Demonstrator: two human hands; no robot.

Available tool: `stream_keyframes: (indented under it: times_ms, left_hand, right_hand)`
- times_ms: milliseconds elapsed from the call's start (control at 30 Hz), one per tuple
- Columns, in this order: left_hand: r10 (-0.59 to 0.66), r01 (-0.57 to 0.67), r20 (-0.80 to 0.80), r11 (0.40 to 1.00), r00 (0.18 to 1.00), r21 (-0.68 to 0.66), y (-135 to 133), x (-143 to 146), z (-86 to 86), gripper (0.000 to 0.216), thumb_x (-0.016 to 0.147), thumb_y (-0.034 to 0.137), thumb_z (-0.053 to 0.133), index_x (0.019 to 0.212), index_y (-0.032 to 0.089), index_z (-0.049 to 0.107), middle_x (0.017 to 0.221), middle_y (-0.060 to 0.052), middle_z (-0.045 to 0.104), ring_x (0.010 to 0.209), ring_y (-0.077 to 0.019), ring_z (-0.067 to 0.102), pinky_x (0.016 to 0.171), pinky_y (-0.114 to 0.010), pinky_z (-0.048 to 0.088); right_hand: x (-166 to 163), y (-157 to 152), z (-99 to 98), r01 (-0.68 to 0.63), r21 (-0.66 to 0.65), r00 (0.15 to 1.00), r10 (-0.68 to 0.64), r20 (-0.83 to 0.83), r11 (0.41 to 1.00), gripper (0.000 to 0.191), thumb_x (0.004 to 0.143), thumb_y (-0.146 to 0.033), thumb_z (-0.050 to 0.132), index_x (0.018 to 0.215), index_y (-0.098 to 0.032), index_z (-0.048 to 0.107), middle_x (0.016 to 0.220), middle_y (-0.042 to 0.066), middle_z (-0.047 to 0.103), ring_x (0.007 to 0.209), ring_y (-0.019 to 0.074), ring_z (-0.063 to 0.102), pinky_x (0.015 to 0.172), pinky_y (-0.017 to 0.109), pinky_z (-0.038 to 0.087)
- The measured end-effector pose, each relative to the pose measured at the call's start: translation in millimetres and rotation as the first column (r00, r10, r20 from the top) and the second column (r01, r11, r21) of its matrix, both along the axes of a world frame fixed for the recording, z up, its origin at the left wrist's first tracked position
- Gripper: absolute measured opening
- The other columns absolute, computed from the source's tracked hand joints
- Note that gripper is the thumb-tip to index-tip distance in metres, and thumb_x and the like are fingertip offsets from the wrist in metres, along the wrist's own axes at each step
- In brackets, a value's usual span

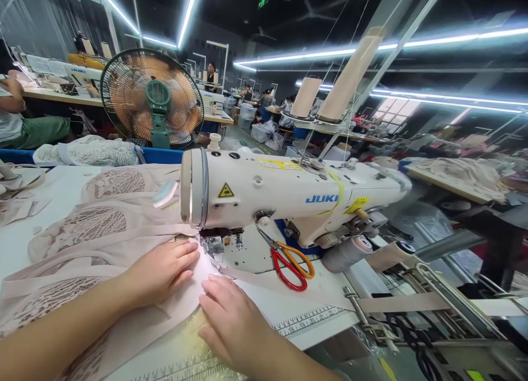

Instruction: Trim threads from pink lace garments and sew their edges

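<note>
Fabric [181,307] partly out of sight under hands [160,271]

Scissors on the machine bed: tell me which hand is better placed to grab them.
Probably the right hand: it lies flat on the fabric, nearest the scissors. The left hand sits farther left, pressing fabric by the presser foot.
</note>
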State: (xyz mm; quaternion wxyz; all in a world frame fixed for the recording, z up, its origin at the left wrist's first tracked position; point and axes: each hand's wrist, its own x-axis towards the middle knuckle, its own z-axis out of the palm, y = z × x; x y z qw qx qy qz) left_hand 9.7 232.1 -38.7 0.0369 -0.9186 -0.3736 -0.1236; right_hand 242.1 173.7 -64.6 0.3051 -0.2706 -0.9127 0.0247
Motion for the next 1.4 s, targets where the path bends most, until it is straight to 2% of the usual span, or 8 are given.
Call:
stream_keyframes:
  times_ms: [133,533,767,900,1000,1100,1233,1400]
  left_hand:
    - [-0.037,0.036,0.018,0.998,0.999,0.056,-0.5,-1.0,-1.1,0.032,0.091,0.024,0.046,0.117,0.015,0.062,0.124,-0.013,0.065,0.112,-0.0291,0.060,0.092,-0.044,0.051]
    - [-0.046,0.046,-0.001,0.997,0.999,0.062,0.6,-1.6,-0.4,0.030,0.090,0.024,0.048,0.116,0.016,0.062,0.124,-0.013,0.065,0.108,-0.0289,0.062,0.089,-0.043,0.052]
    - [-0.064,0.069,-0.050,0.991,0.997,0.114,10.9,-5.6,-2.2,0.033,0.092,0.026,0.045,0.116,0.012,0.063,0.122,-0.015,0.066,0.106,-0.0304,0.063,0.088,-0.045,0.052]
    - [-0.081,0.090,-0.072,0.986,0.994,0.138,18.8,-7.2,4.2,0.032,0.091,0.025,0.046,0.114,0.012,0.065,0.118,-0.015,0.068,0.103,-0.0306,0.063,0.087,-0.046,0.052]
    - [-0.094,0.099,-0.043,0.985,0.995,0.141,9.4,-0.5,9.5,0.028,0.090,0.021,0.045,0.104,0.016,0.069,0.113,-0.012,0.070,0.102,-0.0280,0.063,0.091,-0.045,0.049]
    - [-0.102,0.102,-0.002,0.992,0.995,0.079,-15.0,11.0,6.6,0.024,0.087,0.021,0.049,0.095,0.020,0.071,0.104,-0.008,0.072,0.098,-0.0234,0.064,0.093,-0.040,0.048]
    - [-0.103,0.103,-0.006,0.983,0.995,0.151,-41.1,14.9,-4.8,0.026,0.088,0.022,0.051,0.108,0.019,0.068,0.114,-0.007,0.071,0.100,-0.0232,0.064,0.094,-0.040,0.045]
    - [-0.155,0.161,-0.043,0.958,0.987,0.236,-32.0,-3.3,-14.5,0.029,0.095,0.020,0.043,0.115,0.022,0.064,0.123,-0.004,0.067,0.109,-0.0205,0.061,0.100,-0.039,0.039]
  right_hand:
    - [0.1,0.8,1.2,-0.003,0.001,1.000,0.003,0.012,1.000,0.036,0.094,-0.036,0.043,0.112,-0.009,0.059,0.123,0.016,0.060,0.120,0.0285,0.050,0.106,0.041,0.041]
    - [3.3,1.9,6.6,0.005,0.015,0.998,-0.006,0.060,1.000,0.036,0.094,-0.035,0.045,0.113,-0.008,0.059,0.123,0.017,0.061,0.119,0.0292,0.052,0.104,0.041,0.044]
    - [4.0,2.6,2.4,0.023,-0.042,0.997,-0.019,0.078,0.999,0.038,0.091,-0.030,0.047,0.120,-0.008,0.056,0.129,0.016,0.058,0.127,0.0277,0.047,0.108,0.040,0.041]
    - [2.9,2.1,-3.4,0.052,-0.066,0.998,-0.049,0.047,0.996,0.040,0.092,-0.033,0.049,0.124,-0.010,0.055,0.133,0.013,0.057,0.130,0.0252,0.044,0.111,0.036,0.037]
    - [2.7,1.9,-4.4,0.057,-0.098,0.996,-0.049,0.080,0.994,0.043,0.093,-0.038,0.048,0.125,-0.010,0.055,0.135,0.013,0.055,0.130,0.0252,0.044,0.112,0.037,0.035]
    - [3.0,2.3,-2.9,0.041,-0.157,0.992,-0.021,0.124,0.987,0.047,0.092,-0.039,0.049,0.129,-0.009,0.052,0.139,0.014,0.052,0.131,0.0245,0.043,0.113,0.038,0.033]
    - [3.0,2.8,-0.1,0.015,-0.188,0.992,0.009,0.124,0.982,0.055,0.093,-0.040,0.047,0.135,-0.005,0.045,0.143,0.016,0.048,0.136,0.0227,0.037,0.116,0.038,0.027]
    - [2.4,1.9,0.3,0.029,-0.195,0.989,0.000,0.147,0.980,0.057,0.094,-0.045,0.046,0.137,-0.007,0.045,0.145,0.014,0.046,0.137,0.0219,0.037,0.117,0.036,0.026]
